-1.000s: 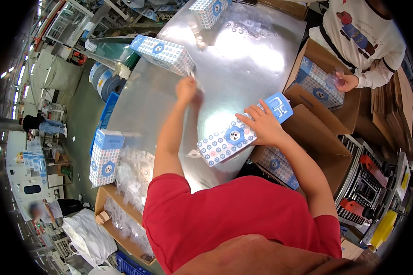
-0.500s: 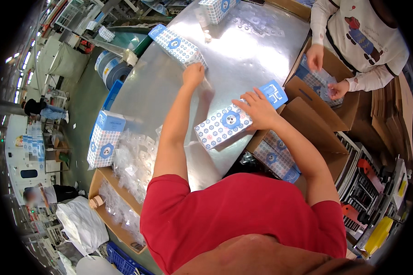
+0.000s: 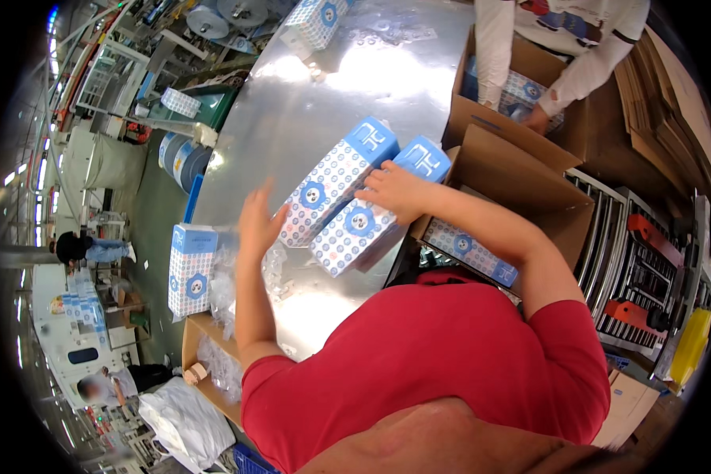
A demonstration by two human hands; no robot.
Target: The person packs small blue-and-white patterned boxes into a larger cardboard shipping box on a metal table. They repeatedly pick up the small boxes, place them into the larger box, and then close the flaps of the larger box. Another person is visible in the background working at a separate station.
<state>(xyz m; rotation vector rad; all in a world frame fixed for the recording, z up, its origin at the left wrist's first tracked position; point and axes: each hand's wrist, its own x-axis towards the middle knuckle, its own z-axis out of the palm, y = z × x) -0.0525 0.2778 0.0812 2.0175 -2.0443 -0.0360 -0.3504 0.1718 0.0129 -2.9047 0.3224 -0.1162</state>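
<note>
Two long white packs with blue dots, a round animal emblem and blue ends lie side by side, slanted, on the metal table. My right hand point(image 3: 399, 193) grips the nearer patterned pack point(image 3: 347, 237) across its top near the blue end. Left of the farther patterned pack point(image 3: 324, 186), my left hand point(image 3: 259, 223) has its fingers stretched out, somewhat blurred; it holds nothing, and I cannot tell if it touches that pack. An open cardboard carton point(image 3: 521, 193) stands to the right under my forearm, with a similar pack point(image 3: 470, 251) lying inside.
A co-worker's hands point(image 3: 537, 118) reach into another carton point(image 3: 490, 118) at the upper right. One pack point(image 3: 191, 268) stands at the table's left edge by clear plastic pieces point(image 3: 221, 363) in a box. Another pack point(image 3: 320, 22) is at the far end. A roller conveyor point(image 3: 600, 237) lies right.
The farther pack has come toward me, now beside the nearer one. My left hand has let go of it and moved left and nearer. The co-worker's hands went deeper into their carton.
</note>
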